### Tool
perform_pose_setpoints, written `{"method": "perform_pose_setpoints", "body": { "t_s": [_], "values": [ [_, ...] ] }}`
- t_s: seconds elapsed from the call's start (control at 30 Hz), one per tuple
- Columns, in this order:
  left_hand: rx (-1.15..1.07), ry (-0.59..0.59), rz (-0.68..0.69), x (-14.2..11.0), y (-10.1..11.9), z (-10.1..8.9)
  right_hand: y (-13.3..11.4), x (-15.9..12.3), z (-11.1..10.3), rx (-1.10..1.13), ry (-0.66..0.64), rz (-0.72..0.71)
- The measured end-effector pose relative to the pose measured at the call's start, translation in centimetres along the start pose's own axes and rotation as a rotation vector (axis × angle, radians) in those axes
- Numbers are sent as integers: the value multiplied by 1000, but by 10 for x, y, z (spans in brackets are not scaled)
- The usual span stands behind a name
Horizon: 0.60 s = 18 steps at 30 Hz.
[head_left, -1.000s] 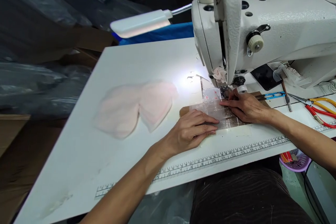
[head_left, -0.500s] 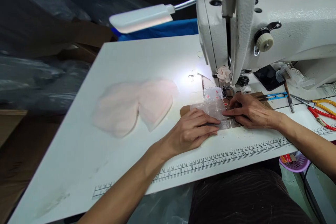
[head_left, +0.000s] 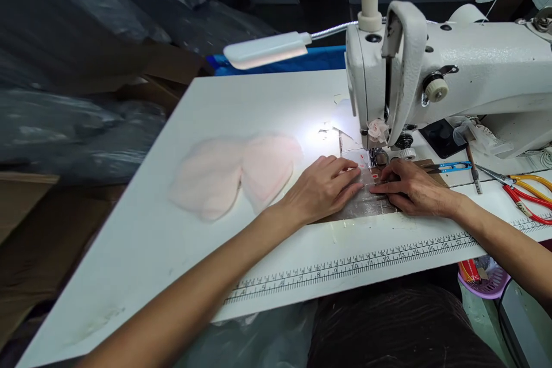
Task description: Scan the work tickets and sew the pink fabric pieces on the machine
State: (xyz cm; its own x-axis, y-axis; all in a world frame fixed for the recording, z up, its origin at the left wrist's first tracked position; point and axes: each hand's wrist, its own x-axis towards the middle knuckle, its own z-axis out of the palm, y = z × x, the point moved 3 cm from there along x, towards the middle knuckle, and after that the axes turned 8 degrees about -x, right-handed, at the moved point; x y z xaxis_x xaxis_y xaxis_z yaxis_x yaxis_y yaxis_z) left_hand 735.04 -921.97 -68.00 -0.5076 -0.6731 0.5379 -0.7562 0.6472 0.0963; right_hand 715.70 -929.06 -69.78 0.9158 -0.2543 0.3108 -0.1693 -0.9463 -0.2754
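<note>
A thin translucent sheet (head_left: 364, 204) lies on the sewing machine bed, over a brown patch, with small red marks near the presser foot (head_left: 374, 158). My left hand (head_left: 325, 190) rests on the left part of the sheet, fingers stretched toward the foot. On the sheet's right side sits my right hand (head_left: 414, 187), its lower finger stretched out flat and the others bent. Nothing shows in its grasp. The white sewing machine (head_left: 487, 52) carries a pink fabric flower (head_left: 377, 130) above the needle area.
Pale pink sheer fabric pieces (head_left: 228, 175) lie to the left on the white table. At right are blue thread snips (head_left: 452, 167), red-handled scissors (head_left: 524, 201), a yellow-handled tool (head_left: 532, 183) and a dark phone (head_left: 443, 137). A lamp (head_left: 267, 50) hangs behind; a purple basket (head_left: 494, 284) stands below.
My left hand has moved up the sheet, closer to the presser foot, uncovering the sheet's front part. My right hand stays near the foot. The whole view has shifted slightly.
</note>
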Motion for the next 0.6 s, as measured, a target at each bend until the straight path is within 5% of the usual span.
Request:
{"method": "perform_pose_setpoints", "body": {
  "t_s": [0.3,0.6],
  "values": [
    [196,-289,84,17,-14,18,-1,-1,-1,21,34,31],
    [138,-254,-24,14,-17,21,-1,-2,2,8,83,36]
  ]
}}
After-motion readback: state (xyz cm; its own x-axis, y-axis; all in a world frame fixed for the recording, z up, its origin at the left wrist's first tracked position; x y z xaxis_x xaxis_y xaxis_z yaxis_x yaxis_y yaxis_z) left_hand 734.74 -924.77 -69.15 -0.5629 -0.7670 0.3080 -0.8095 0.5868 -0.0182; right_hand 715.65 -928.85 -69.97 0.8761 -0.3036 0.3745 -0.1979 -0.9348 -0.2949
